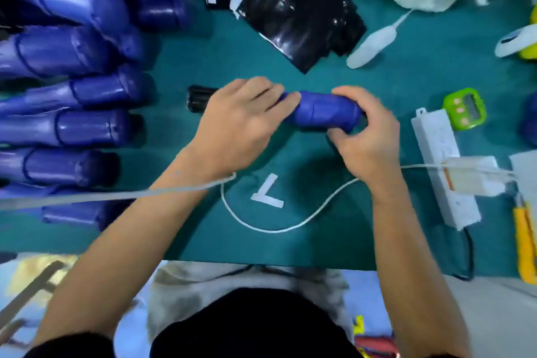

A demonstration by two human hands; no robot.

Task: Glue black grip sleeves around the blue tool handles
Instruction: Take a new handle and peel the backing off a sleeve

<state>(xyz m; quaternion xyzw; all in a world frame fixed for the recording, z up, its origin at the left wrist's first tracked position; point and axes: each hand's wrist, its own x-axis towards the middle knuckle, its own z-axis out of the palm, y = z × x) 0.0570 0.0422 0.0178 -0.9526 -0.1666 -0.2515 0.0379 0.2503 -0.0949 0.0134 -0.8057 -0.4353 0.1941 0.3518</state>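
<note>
Green matting covers the counter (406,81). Along its left side lies the largest mass in view, a heap of blue tool handles (72,90). Beyond the work spot is a fanned stack of black grip sleeves (299,17), glossy, with pale strips along their edges.

At the centre, just above the counter, one handle (322,110) lies crosswise between both hands. The left hand (241,122) has its fingers curled over the handle's left end. The right hand (366,136) has fingers and thumb wrapped round the right end. The part of the handle that shows is bare blue; whether a sleeve has been started under the right palm cannot be told.

The step looks like readying this handle for its sleeve. To do it well, I would keep one hand holding it so it cannot roll, set the sleeve's edge square to the moulded ring line, then wrap it tight and press outward from the middle so the seam closes without bubbles or squeezed-out glue.

The only readable writing is a white taped "7" (268,192) on the counter near the person. The green timer (465,109) and the white power strip (444,166) show nothing readable, and no brand can be made out.
</note>
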